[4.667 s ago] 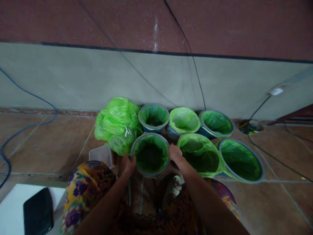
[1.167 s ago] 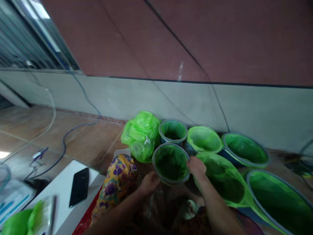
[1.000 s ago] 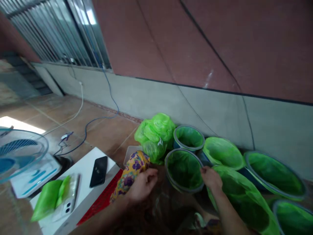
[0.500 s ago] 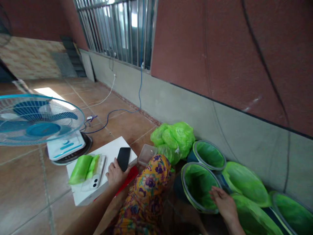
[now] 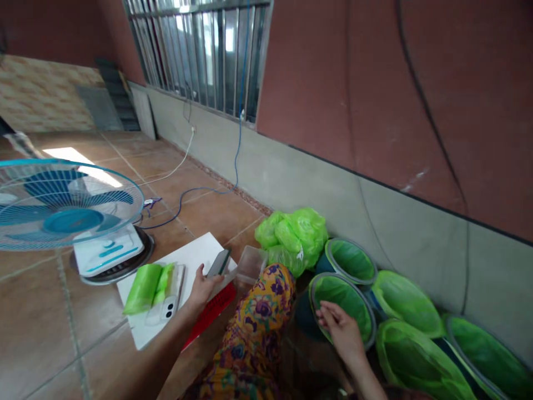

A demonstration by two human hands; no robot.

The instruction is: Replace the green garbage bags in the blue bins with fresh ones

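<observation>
My left hand (image 5: 203, 289) is closed on the edge of a dark smartphone (image 5: 219, 263), which is tilted up over the right end of a white box (image 5: 204, 244). On that box lie a roll of green bin bags (image 5: 144, 286) and a second, pale phone (image 5: 169, 304) with a clear case or film. Above the near bin (image 5: 315, 303), lined with a green bag, my right hand (image 5: 341, 330) hovers with loosely bent fingers. Nothing shows in those fingers. A clear plastic tub (image 5: 252, 262) stands beside the box, near my knee.
More green-lined bins (image 5: 352, 261) stand along the wall at right. A heap of green plastic bags (image 5: 297, 239) lies by the wall. A blue fan (image 5: 73, 219) occupies the left, and a blue cable (image 5: 183, 199) crosses the tiles. Something red (image 5: 210, 311) lies below the box.
The phone, flat on the box before, is now tilted up in my left hand. My right hand has moved left, from the near bin's right rim to over its opening.
</observation>
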